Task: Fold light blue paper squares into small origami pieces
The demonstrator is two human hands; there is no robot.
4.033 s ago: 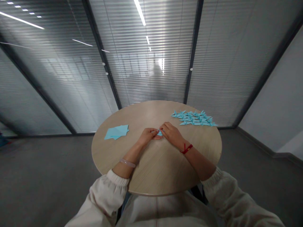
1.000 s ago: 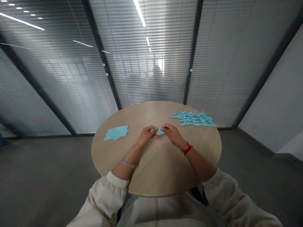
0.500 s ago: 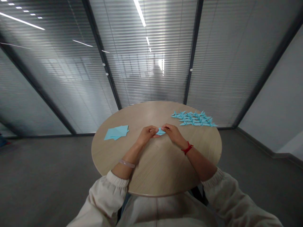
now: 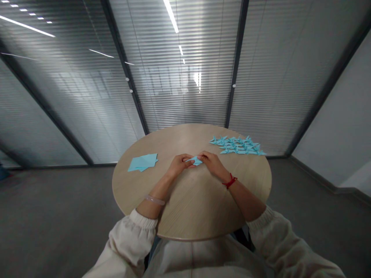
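A small piece of folded light-blue origami paper (image 4: 197, 161) is held between both hands, over the middle of the round table. My left hand (image 4: 180, 165) grips its left side, the thumb lying across the near face and the fingers curled behind. On the other side, my right hand (image 4: 212, 162) pinches the paper's right upper edge between thumb and fingertips. Parts of the paper are covered by the fingers, so its exact fold cannot be made out. Both hands are closed and close together.
Several blue folded paper cranes (image 4: 237, 146) stand in rows at the table's back right. A small pile of flat blue paper sheets (image 4: 143, 162) lies on the left. The round wooden table (image 4: 199, 216) reaches to my body; a blinds-covered glass wall (image 4: 185, 104) rises behind it.
My left thumb has shifted lower across the paper, and more of the paper's left part shows above it. The right hand keeps almost the same place.
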